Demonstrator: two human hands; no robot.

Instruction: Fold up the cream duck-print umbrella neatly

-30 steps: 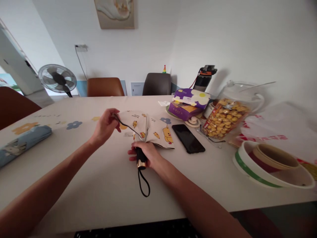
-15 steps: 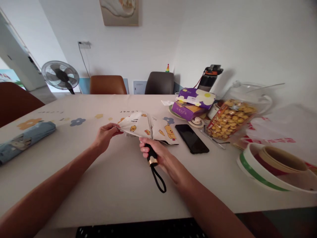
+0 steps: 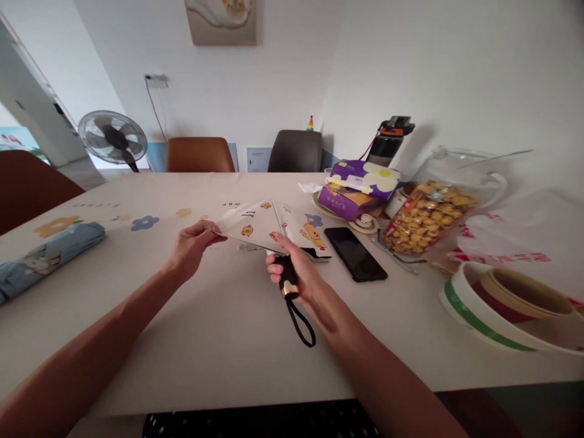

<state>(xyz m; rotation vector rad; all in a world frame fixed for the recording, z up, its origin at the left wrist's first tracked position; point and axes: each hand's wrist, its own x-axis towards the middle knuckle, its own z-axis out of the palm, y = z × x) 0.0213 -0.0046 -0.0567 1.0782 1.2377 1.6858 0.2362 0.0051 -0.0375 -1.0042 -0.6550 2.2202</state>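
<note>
A white folding umbrella (image 3: 255, 222) with yellow cartoon prints is partly folded over the middle of the table, its handle toward me. My right hand (image 3: 292, 264) is wrapped round the black handle, the thumb lying on the canopy fabric. A gold band and a black wrist loop (image 3: 303, 325) show below that fist. With a pinch, my left hand (image 3: 198, 240) holds the canopy's left corner and keeps the panel stretched flat. Part of the shaft and ribs is hidden beneath the fabric. Far to the left lies a blue folded umbrella (image 3: 50, 258), touched by neither hand.
Right of the umbrella lies a black phone (image 3: 356, 254). Beyond it are purple boxes (image 3: 344, 201), a dark bottle (image 3: 385, 143), glasses (image 3: 401, 258) and a clear jug of snacks (image 3: 429, 213). A white-and-green bowl (image 3: 483, 322) stands at the right edge.
My right hand and the umbrella handle have shifted slightly right and tilted. The thumb now rests up on the fabric. My left hand still pinches the corner, and the panel looks more spread.
</note>
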